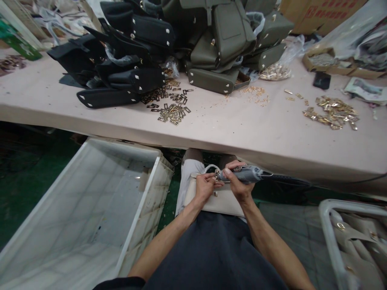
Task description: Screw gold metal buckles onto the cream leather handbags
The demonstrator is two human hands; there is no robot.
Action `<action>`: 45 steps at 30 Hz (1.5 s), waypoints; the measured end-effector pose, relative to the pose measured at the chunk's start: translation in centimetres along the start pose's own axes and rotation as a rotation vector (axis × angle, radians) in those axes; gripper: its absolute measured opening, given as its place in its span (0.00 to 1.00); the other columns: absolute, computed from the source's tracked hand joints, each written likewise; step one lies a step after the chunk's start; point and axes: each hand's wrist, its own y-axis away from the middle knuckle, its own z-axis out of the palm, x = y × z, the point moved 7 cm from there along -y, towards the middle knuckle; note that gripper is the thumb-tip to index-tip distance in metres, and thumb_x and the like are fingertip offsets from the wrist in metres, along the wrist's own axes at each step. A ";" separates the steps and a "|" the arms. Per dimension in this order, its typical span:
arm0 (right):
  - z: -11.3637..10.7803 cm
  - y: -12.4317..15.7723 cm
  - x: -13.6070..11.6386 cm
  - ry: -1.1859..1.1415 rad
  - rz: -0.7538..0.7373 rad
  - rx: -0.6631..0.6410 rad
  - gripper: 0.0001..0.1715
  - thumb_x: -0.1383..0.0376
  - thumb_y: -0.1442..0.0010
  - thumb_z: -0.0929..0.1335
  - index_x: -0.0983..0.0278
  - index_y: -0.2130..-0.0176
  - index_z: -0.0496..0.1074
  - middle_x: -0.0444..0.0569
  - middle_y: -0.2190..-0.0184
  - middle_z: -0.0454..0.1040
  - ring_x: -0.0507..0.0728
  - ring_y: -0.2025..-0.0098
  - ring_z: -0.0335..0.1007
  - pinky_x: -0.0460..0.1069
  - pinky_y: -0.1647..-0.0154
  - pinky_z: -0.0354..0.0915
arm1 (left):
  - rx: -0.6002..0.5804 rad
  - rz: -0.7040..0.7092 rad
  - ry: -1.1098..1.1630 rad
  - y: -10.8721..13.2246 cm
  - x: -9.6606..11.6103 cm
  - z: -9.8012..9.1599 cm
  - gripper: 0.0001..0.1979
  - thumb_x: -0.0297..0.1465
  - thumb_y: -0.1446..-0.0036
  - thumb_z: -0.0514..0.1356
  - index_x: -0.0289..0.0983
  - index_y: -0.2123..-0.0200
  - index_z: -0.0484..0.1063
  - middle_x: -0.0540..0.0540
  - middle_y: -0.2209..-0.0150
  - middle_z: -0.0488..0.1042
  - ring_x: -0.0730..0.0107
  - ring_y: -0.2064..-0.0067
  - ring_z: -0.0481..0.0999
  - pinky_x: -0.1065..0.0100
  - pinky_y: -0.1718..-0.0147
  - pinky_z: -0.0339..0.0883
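A cream handbag [220,201] lies on my lap below the table edge. My left hand [205,186] is closed on the bag's top, pinching at a small metal fitting [217,174]. My right hand [238,181] grips a grey electric screwdriver [246,174] held sideways, its tip at that fitting. The tool's cord runs off to the right under the table.
The pink table [242,125] holds piles of black bags [121,60] and olive bags [229,40], gold metal plates [172,110] and gold clasps [332,112]. A white plastic crate [90,217] stands at my left. Another crate with cream bags [356,241] stands at my right.
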 end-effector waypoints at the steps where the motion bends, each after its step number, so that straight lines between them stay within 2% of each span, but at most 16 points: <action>1: 0.4 0.0 -0.3 0.068 -0.041 -0.059 0.09 0.65 0.45 0.77 0.61 0.66 0.74 0.45 0.68 0.72 0.55 0.66 0.68 0.52 0.61 0.67 | 0.004 0.001 0.000 0.0 0.0 0.0 0.12 0.23 0.46 0.62 0.26 0.58 0.80 0.39 0.70 0.84 0.57 0.69 0.86 0.62 0.65 0.83; 3: 1.3 0.0 -0.9 0.193 -0.116 -0.170 0.07 0.64 0.42 0.75 0.61 0.65 0.73 0.45 0.69 0.72 0.55 0.66 0.68 0.53 0.61 0.66 | 0.014 0.003 0.000 0.1 0.0 -0.1 0.11 0.23 0.47 0.63 0.27 0.59 0.80 0.40 0.72 0.83 0.58 0.70 0.86 0.63 0.66 0.82; 6: 2.2 -0.2 -1.1 0.251 -0.136 -0.257 0.06 0.63 0.40 0.73 0.61 0.65 0.73 0.45 0.69 0.72 0.55 0.66 0.69 0.53 0.61 0.65 | 0.021 0.008 -0.001 0.2 0.1 -0.1 0.10 0.23 0.49 0.63 0.29 0.63 0.81 0.41 0.73 0.83 0.59 0.71 0.86 0.64 0.69 0.82; 17: 3.6 -1.0 -0.4 0.277 -0.037 -0.308 0.06 0.64 0.43 0.75 0.63 0.68 0.74 0.45 0.72 0.71 0.53 0.70 0.67 0.50 0.67 0.63 | 0.005 0.036 0.024 0.3 0.2 -0.1 0.07 0.24 0.54 0.61 0.30 0.70 0.78 0.43 0.75 0.81 0.61 0.73 0.84 0.65 0.70 0.81; 23: 4.1 -1.0 -0.5 0.221 -0.005 -0.349 0.06 0.65 0.44 0.75 0.63 0.69 0.75 0.44 0.72 0.71 0.52 0.71 0.67 0.49 0.68 0.63 | 0.001 0.055 0.046 0.4 0.1 -0.2 0.09 0.26 0.56 0.61 0.31 0.69 0.79 0.45 0.75 0.81 0.63 0.74 0.83 0.66 0.70 0.80; 31: 5.2 0.0 0.7 0.237 0.005 -0.457 0.05 0.65 0.45 0.74 0.62 0.68 0.75 0.45 0.71 0.72 0.53 0.70 0.68 0.49 0.68 0.66 | 0.054 0.091 0.035 1.2 1.2 -0.4 0.02 0.26 0.55 0.63 0.33 0.75 0.76 0.44 0.77 0.81 0.62 0.74 0.82 0.66 0.73 0.79; 33: 5.1 -0.1 1.0 0.232 0.033 -0.423 0.07 0.64 0.46 0.75 0.62 0.68 0.74 0.45 0.71 0.73 0.53 0.70 0.68 0.49 0.68 0.67 | 0.056 0.096 0.033 1.3 1.2 -0.4 0.03 0.26 0.55 0.63 0.33 0.74 0.76 0.44 0.76 0.81 0.61 0.73 0.83 0.65 0.73 0.80; 39: 3.1 -0.6 1.1 0.198 0.084 -0.139 0.12 0.59 0.48 0.75 0.61 0.68 0.71 0.44 0.74 0.71 0.52 0.77 0.65 0.49 0.75 0.66 | 0.006 0.093 0.027 1.3 0.1 -0.3 0.15 0.27 0.52 0.62 0.29 0.60 0.79 0.42 0.72 0.83 0.65 0.74 0.83 0.65 0.70 0.80; 45: 2.0 0.5 1.2 0.190 0.043 -0.013 0.12 0.58 0.47 0.75 0.61 0.69 0.72 0.44 0.74 0.70 0.52 0.77 0.65 0.49 0.75 0.67 | 0.001 0.101 0.009 1.3 -0.6 -0.4 0.14 0.28 0.50 0.64 0.29 0.59 0.78 0.41 0.71 0.83 0.62 0.72 0.85 0.65 0.69 0.81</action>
